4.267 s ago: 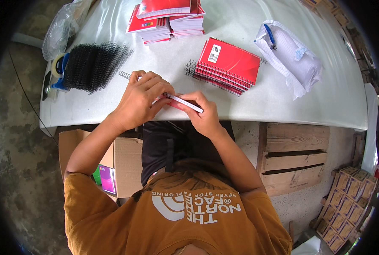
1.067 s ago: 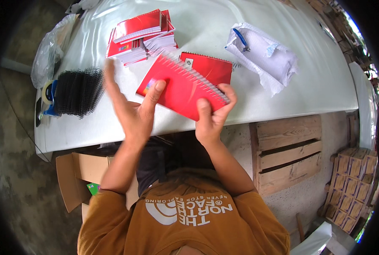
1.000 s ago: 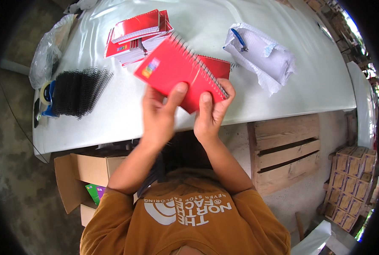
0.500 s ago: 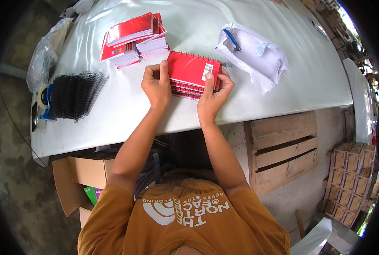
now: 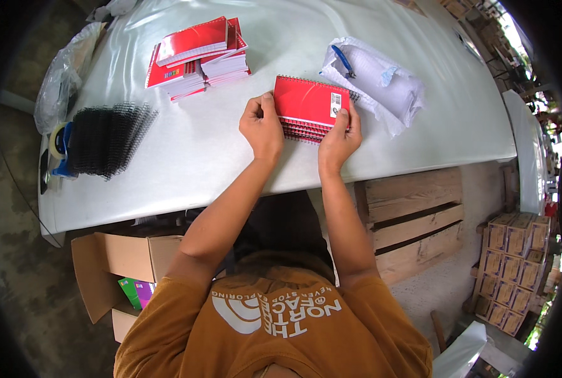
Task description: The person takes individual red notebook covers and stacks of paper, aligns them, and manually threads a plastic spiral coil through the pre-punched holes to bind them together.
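Note:
Between my hands is a stack of red spiral notebooks (image 5: 307, 101), with a white label near the top cover's right end. My left hand (image 5: 262, 128) closes on the stack's left end, thumb on the edge. At the right end, my right hand (image 5: 340, 137) grips it with the thumb beside the label. Black wire coils show along the edges of the stack. Farther left sits a pile of red-covered notebooks (image 5: 196, 53), their white page edges facing me. A bunch of black spiral coils (image 5: 107, 140) lies at the left of the table.
Crumpled white paper (image 5: 397, 94) lies right of the stack, with blue-handled pliers (image 5: 342, 60) on it. A tape dispenser (image 5: 63, 148) and clear plastic bag (image 5: 63, 82) are at the table's left edge. Below stand an open cardboard box (image 5: 126, 255) and a wooden pallet (image 5: 413, 220).
Both hands have shifted to the right across the table, carrying the stack of red spiral notebooks closer to the crumpled paper. The grip looks the same.

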The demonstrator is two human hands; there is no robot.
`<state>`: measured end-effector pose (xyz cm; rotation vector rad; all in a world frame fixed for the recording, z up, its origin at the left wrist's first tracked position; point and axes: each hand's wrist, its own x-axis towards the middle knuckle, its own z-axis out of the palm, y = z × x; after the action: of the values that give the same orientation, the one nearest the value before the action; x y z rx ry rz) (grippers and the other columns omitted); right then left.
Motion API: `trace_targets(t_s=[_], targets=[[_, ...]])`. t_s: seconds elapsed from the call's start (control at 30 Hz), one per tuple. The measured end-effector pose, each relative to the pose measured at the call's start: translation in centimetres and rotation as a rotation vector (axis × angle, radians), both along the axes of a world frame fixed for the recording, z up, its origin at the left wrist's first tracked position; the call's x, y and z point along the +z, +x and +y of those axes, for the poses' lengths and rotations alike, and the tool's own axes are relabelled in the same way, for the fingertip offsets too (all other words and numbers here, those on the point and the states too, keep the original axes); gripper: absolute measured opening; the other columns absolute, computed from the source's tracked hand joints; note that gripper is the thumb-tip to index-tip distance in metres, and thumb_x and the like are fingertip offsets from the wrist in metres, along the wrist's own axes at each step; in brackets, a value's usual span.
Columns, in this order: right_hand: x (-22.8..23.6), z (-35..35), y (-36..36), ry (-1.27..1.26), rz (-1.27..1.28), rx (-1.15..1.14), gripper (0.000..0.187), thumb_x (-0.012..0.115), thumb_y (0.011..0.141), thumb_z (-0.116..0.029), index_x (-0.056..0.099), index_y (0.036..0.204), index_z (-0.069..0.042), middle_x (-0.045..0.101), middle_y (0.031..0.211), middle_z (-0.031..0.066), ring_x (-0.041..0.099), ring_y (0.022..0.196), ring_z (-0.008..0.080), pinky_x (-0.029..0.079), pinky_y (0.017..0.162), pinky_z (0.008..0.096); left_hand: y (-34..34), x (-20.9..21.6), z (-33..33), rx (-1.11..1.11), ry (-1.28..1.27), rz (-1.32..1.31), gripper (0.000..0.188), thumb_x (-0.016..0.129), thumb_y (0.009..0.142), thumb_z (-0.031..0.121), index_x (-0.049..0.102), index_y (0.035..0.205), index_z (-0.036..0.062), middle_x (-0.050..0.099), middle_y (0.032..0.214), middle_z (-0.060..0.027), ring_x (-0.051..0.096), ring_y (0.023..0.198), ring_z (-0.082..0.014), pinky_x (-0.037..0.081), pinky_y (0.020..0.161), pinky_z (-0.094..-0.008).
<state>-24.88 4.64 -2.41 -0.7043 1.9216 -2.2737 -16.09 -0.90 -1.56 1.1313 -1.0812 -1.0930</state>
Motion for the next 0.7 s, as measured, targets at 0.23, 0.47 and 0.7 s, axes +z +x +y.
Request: trace_targets(t_s=[0.23, 0.47, 0.7], targets=[[0.4, 0.4, 0.6, 0.087, 0.042, 0.005, 0.037, 0.047, 0.092, -0.015, 0.047, 0.123, 0.005, 0.057, 0.116, 0.0215, 0.058, 0.1, 0.027, 0.045, 0.086, 0.035, 1.6, 0.8, -1.7, -0.103, -0.135, -0.262, 0.023, 0.057, 0.089, 0.02, 0.066, 0.086, -0.0014, 0.065, 0.073, -0.0108, 0.059, 0.068, -0.0157, 0.046, 0.066, -0.029], [-0.8, 1.1, 0.3, 0.047, 0.156, -0.169, 0.047, 0.051, 0.091, -0.02, 0.035, 0.128, 0.004, 0.049, 0.113, 0.0199, 0.049, 0.1, 0.0285, 0.039, 0.089, 0.0382, 11.2, 8.0, -14.3, 0.062, -0.99, -1.243, 0.033, 0.055, 0.085, 0.016, 0.057, 0.116, 0.0066, 0.061, 0.111, -0.013, 0.059, 0.1, -0.0298, 0.048, 0.083, -0.0382], [2.6, 3.9, 4.5, -0.251, 0.109, 0.258, 0.045, 0.05, 0.092, -0.023, 0.035, 0.128, 0.001, 0.043, 0.122, 0.0174, 0.047, 0.105, 0.0268, 0.037, 0.091, 0.0392, 15.7, 10.4, -6.8, -0.17, -1.002, -1.317, 0.03, 0.057, 0.078, 0.009, 0.063, 0.108, 0.0098, 0.067, 0.095, -0.0072, 0.063, 0.078, -0.0237, 0.049, 0.067, -0.0346]])
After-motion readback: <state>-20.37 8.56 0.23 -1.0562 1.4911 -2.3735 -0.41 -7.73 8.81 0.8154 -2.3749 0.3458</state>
